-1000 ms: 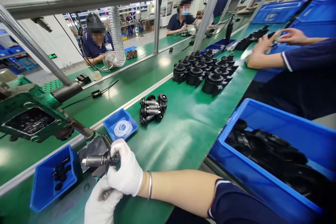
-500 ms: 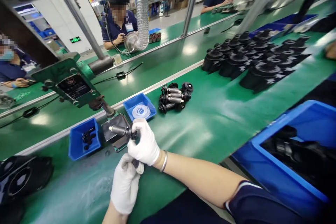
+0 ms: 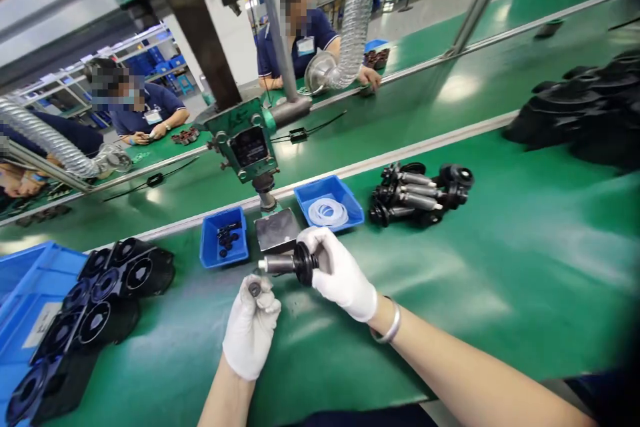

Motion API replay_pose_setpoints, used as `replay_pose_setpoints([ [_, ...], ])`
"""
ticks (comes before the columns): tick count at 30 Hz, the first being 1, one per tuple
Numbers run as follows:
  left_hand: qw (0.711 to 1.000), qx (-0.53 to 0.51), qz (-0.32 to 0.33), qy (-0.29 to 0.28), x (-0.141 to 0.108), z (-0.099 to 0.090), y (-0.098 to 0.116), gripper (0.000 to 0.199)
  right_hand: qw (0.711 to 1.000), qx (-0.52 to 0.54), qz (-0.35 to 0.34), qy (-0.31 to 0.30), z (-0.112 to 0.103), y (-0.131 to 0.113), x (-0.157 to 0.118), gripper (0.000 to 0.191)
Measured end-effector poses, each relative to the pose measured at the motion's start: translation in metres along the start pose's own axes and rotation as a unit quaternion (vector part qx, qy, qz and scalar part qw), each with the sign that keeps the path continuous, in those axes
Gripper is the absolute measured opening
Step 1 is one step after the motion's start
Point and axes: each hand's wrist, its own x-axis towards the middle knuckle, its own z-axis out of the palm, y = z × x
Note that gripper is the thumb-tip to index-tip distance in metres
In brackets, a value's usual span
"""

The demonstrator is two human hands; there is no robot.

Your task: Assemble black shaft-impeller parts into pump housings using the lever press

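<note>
My right hand (image 3: 345,277), in a white glove, grips the black flanged end of a metal shaft part (image 3: 280,264). The shaft lies nearly level and its pale tip points left. Below that tip, my gloved left hand (image 3: 253,330) pinches a small dark round cap (image 3: 255,289) between thumb and fingers. The cap and the shaft tip are apart. Just behind the shaft is the flat metal plate (image 3: 277,229) of a green press (image 3: 245,143), whose ram stands over the plate's back edge.
A blue bin (image 3: 225,260) holds small black parts; another blue bin (image 3: 355,219) holds white rings (image 3: 327,212). Similar shaft parts (image 3: 417,193) are piled to the right. Black housings (image 3: 100,317) stand at left, more black parts (image 3: 575,107) at far right. Co-workers (image 3: 145,110) sit across the bench.
The view has swung left. My hands have moved apart: the shaft part now shows whole in my right hand, and the cap in my left hand has come into clear view.
</note>
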Motion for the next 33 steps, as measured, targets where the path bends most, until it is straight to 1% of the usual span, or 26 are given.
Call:
replay_pose_setpoints([
  [3, 0.99, 0.121, 0.069, 0.014, 0.002, -0.006, 0.011, 0.039, 0.997, -0.047, -0.006, -0.062, 0.005, -0.004, -0.006, 0.025],
  [5, 0.979, 0.179, 0.094, 0.016, 0.003, -0.008, 0.018, 0.039, 0.992, -0.093, -0.019, -0.077, 0.008, -0.005, -0.009, 0.029],
  [9, 0.962, 0.236, 0.133, 0.013, 0.005, -0.008, 0.031, 0.035, 0.979, -0.167, -0.081, -0.085, 0.01, -0.005, -0.011, 0.035],
  [13, 0.943, 0.293, 0.159, 0.013, 0.009, -0.007, 0.046, 0.038, 0.953, -0.222, -0.158, -0.131, 0.01, -0.005, -0.013, 0.038],
  [14, 0.939, 0.303, 0.162, 0.019, 0.009, -0.006, 0.048, 0.038, 0.95, -0.226, -0.164, -0.138, 0.011, -0.005, -0.015, 0.038],
  [16, 0.935, 0.309, 0.169, 0.035, 0.009, -0.003, 0.048, 0.037, 0.956, -0.213, -0.154, -0.131, 0.014, -0.002, -0.017, 0.039],
  [18, 0.936, 0.305, 0.171, 0.049, 0.008, 0.001, 0.044, 0.037, 0.969, -0.185, -0.129, -0.105, 0.017, 0.0, -0.02, 0.039],
  [20, 0.946, 0.276, 0.162, 0.06, 0.006, 0.006, 0.036, 0.04, 0.976, -0.166, -0.112, -0.083, 0.019, 0.002, -0.021, 0.038],
  [22, 0.967, 0.2, 0.14, 0.066, 0.004, 0.011, 0.028, 0.041, 0.979, -0.161, -0.102, -0.069, 0.02, 0.004, -0.022, 0.037],
  [24, 0.987, 0.1, 0.105, 0.062, 0.003, 0.015, 0.021, 0.04, 0.981, -0.162, -0.091, -0.055, 0.021, 0.005, -0.022, 0.036],
  [27, 0.997, 0.007, 0.063, 0.047, 0.003, 0.02, 0.014, 0.04, 0.983, -0.161, -0.082, -0.032, 0.02, 0.005, -0.021, 0.034],
  [30, 0.997, -0.01, 0.059, 0.051, 0.003, 0.021, 0.01, 0.038, 0.983, -0.16, -0.084, -0.025, 0.02, 0.005, -0.019, 0.034],
  [33, 0.995, 0.006, 0.075, 0.069, 0.004, 0.021, 0.006, 0.037, 0.981, -0.169, -0.089, -0.023, 0.02, 0.004, -0.02, 0.034],
])
